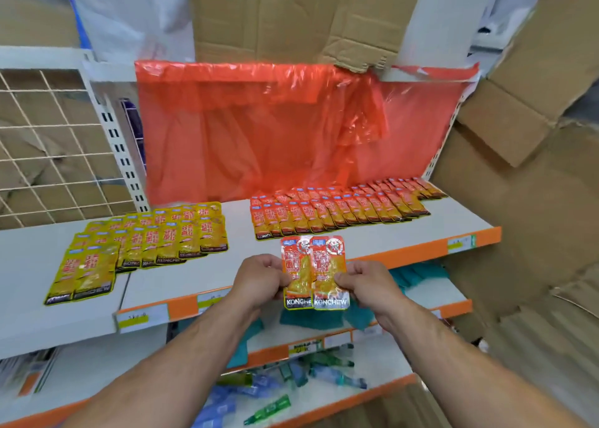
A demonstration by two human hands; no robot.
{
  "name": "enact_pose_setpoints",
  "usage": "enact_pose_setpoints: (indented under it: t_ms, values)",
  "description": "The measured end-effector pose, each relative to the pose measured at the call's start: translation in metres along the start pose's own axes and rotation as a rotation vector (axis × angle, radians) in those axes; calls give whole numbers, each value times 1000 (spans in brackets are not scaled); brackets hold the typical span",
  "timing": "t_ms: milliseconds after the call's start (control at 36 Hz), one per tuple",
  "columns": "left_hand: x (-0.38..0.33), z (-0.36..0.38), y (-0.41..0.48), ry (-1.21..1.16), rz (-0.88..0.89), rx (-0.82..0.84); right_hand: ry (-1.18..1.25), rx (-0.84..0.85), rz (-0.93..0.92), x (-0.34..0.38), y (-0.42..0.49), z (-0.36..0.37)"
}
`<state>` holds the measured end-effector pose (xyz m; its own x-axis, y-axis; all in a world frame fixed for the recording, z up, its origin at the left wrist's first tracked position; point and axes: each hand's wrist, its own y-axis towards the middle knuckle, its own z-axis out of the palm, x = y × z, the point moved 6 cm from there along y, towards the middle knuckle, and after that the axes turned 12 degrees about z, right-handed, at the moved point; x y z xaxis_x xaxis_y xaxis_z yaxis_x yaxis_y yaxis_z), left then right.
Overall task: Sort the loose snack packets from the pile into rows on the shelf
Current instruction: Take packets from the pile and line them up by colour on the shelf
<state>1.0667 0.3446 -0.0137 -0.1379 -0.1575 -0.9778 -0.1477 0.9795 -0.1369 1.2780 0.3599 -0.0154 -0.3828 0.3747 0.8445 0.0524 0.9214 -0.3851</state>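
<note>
Holding, head view: the left hand pinches the left edge of one red packet and the right hand pinches the lower right edge of the other. The two red packets are fanned side by side with their edges overlapping, over the near edge of the shelf.
Slip risk: each packet is held only by a thin edge pinch on glossy film. I judge that one could slide free and fall past the shelf edge onto the lower shelves.
Row risk: the red rows lie overlapped like tiles on the far right. Setting two down at once at the near left end could nudge the front row askew or leave a crooked overlap.
Mix-up risk: the yellow rows lie on the left, well apart from the red ones, so a wrong placement seems unlikely.
Pile: the loose pile is not in view, so how much is left cannot be told.
Around: a red plastic sheet hangs behind the shelf, and cardboard boxes are stacked at right and above. A wire grid stands at far left.
Below: teal packets lie on the next shelf down, with green and blue bottles lower again.
In the way: bare shelf lies between the hands and the red rows, and nothing blocks the reach.
</note>
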Motion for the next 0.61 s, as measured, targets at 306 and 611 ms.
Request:
enact_pose_setpoints:
  t_ms: [306, 611]
  values:
    - [-18, 55, 92, -49, -13, 87, 12, -60, 87, 9, 82, -48]
    - [-41, 153, 176, -10, 37, 171, 76, -214, 138, 1, 136, -140]
